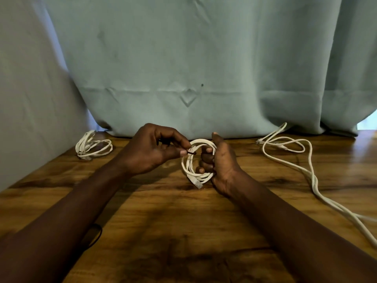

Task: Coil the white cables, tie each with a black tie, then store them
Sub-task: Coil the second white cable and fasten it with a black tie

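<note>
My right hand (221, 164) grips a coiled white cable (191, 170) above the middle of the wooden table (183, 231), fingers curled through the loops; its plug hangs at the bottom. My left hand (151, 150) pinches a thin black tie (191, 153) against the coil's left side. Another coiled white cable (92, 147) lies at the far left. A loose white cable (306, 166) sprawls across the right side of the table.
A pale green curtain (204, 68) hangs right behind the table's back edge. Another black tie (97, 234) lies partly under my left forearm. A grey wall stands at the left.
</note>
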`<act>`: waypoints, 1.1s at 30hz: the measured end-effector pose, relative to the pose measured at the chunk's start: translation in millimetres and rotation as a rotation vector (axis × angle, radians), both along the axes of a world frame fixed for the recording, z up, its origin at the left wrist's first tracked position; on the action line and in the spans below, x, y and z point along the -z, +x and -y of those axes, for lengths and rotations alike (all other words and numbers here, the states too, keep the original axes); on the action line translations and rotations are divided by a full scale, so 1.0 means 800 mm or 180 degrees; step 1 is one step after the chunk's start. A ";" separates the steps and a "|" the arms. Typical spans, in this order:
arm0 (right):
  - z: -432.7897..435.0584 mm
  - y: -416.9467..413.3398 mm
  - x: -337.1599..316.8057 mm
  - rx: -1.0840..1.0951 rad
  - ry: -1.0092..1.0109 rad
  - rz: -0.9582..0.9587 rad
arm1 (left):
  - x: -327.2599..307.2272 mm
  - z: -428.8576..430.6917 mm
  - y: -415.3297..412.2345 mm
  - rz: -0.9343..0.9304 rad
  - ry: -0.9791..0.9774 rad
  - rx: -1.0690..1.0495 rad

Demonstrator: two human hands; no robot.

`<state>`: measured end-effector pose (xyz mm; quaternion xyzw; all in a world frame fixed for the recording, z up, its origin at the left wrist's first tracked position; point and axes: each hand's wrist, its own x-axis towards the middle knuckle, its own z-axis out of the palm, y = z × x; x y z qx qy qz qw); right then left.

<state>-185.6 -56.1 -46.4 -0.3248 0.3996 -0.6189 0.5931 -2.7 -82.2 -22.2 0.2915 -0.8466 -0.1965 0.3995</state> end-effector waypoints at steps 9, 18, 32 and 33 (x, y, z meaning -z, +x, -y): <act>0.007 -0.003 0.008 -0.0132 -0.0144 -0.0390 | 0.020 -0.002 -0.026 0.1037 -0.3165 -0.0793; -0.002 -0.012 0.006 -0.0363 -0.0180 -0.0633 | 0.037 -0.007 -0.039 0.0313 -0.2153 -0.0961; -0.003 0.001 0.012 -0.0313 -0.0658 -0.0959 | 0.043 -0.015 -0.044 0.0164 -0.1262 -0.1347; -0.002 0.000 0.012 -0.0358 -0.0624 -0.0914 | 0.042 -0.016 -0.044 0.0178 -0.1259 -0.1362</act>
